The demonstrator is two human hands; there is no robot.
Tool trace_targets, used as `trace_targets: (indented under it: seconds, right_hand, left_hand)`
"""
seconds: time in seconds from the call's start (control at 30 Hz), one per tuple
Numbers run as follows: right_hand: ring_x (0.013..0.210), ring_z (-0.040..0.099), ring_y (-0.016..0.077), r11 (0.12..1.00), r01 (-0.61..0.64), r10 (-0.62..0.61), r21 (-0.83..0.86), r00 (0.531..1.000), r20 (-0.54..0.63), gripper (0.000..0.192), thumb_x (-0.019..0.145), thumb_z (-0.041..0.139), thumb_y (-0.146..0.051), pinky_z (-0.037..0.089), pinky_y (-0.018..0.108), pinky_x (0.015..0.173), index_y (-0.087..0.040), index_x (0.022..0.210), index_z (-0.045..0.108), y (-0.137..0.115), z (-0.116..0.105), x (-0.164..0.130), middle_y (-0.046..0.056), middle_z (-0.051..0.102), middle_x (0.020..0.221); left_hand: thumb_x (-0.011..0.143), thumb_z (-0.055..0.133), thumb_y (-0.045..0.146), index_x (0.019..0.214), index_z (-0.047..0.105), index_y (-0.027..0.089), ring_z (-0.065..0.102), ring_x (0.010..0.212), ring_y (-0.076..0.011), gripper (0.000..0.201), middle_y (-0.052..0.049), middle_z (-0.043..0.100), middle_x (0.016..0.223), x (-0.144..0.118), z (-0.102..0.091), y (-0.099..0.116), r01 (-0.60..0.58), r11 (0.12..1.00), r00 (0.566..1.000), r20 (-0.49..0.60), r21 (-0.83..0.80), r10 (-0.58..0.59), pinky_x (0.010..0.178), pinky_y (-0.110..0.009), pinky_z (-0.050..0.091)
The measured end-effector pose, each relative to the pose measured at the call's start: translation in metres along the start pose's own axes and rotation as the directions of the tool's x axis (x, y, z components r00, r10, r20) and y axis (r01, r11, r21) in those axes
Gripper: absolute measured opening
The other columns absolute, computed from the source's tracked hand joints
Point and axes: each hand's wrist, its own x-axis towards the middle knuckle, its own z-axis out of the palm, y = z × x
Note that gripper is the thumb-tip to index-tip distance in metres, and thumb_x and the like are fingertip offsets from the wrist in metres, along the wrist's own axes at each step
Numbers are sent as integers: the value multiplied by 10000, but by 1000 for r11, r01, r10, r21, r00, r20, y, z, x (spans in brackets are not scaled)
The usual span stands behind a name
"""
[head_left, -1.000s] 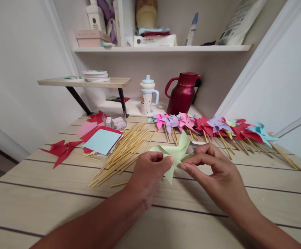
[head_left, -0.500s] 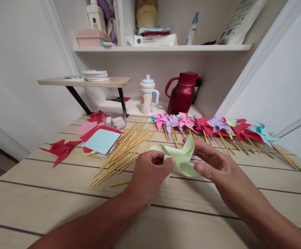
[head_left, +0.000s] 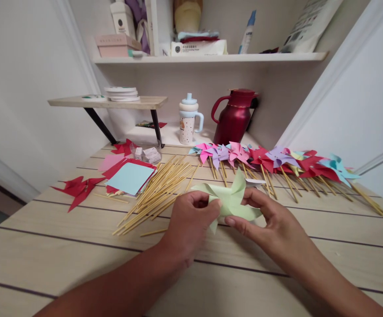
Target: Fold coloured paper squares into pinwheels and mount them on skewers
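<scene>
Both hands are on a pale green paper pinwheel (head_left: 231, 200) just below the middle of the frame. The left hand (head_left: 187, 222) is curled around its left side, pinching the centre; the right hand (head_left: 270, 220) pinches the right blade from below. Left of them there's a loose pile of bamboo sticks (head_left: 158, 189), and further left a stack of paper squares (head_left: 130, 177). A row of finished pinwheels (head_left: 270, 160) runs across behind, with a red thermos (head_left: 234, 116) at the back.
</scene>
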Motion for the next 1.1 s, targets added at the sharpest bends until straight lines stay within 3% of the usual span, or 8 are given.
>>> trace_targets:
  seconds: [0.13, 0.33, 0.5, 0.7, 0.9, 1.1]
  right_hand:
    - [742, 652, 194, 1000, -22, 21, 13, 996, 85, 223, 841, 666, -411, 516, 283, 610, -241, 981, 697, 3, -1, -1, 27, 715, 897]
    - [954, 682, 263, 985, -102, 89, 137, 991, 102, 334, 853, 652, -410, 552, 341, 704, -260, 1150, 680, -3, 5, -3, 60, 736, 1115]
    - [1005, 666, 259, 974, -127, 105, 189, 986, 126, 365, 859, 645, -409, 529, 362, 814, -255, 1189, 637, -8, 6, -2, 61, 720, 1131]
    - [989, 642, 240, 944, -205, 197, 258, 979, 55, 313, 816, 685, -427, 493, 311, 771, -243, 1065, 640, -6, 4, -1, 53, 710, 1032]
    - [854, 657, 233, 956, -234, 220, 177, 971, 96, 237, 813, 676, -449, 494, 317, 717, -248, 935, 700, -3, 0, 0, 27, 719, 904]
    - [893, 675, 276, 914, -321, 294, 247, 945, 141, 223, 791, 700, -465, 519, 337, 688, -252, 847, 732, -6, 0, -3, 30, 736, 806]
  left_hand:
    - [727, 706, 275, 665, 694, 146, 527, 607, -117, 143, -14, 646, 664, 0, -1, 0, 19, 999, 1000, 6, -43, -19, 577, -229, 389]
    - [715, 724, 242, 710, 714, 131, 569, 647, -134, 111, -44, 690, 712, -3, 1, 3, 71, 993, 997, 4, -99, -71, 621, -237, 432]
    - [705, 718, 215, 665, 701, 132, 556, 608, -123, 94, -31, 671, 661, -3, 3, 6, 95, 993, 995, -32, -69, -97, 594, -231, 419]
    - [718, 716, 265, 723, 714, 128, 553, 610, -121, 137, -36, 679, 700, -2, 1, 3, 66, 997, 997, -39, -36, -67, 586, -233, 412]
    - [730, 705, 283, 754, 707, 119, 549, 627, -125, 166, -43, 676, 713, -4, 1, 2, 69, 997, 998, -7, -36, -69, 594, -239, 406]
    - [727, 697, 275, 745, 693, 118, 535, 637, -128, 157, -41, 658, 710, -3, 1, 1, 48, 999, 999, 17, 12, -48, 601, -249, 395]
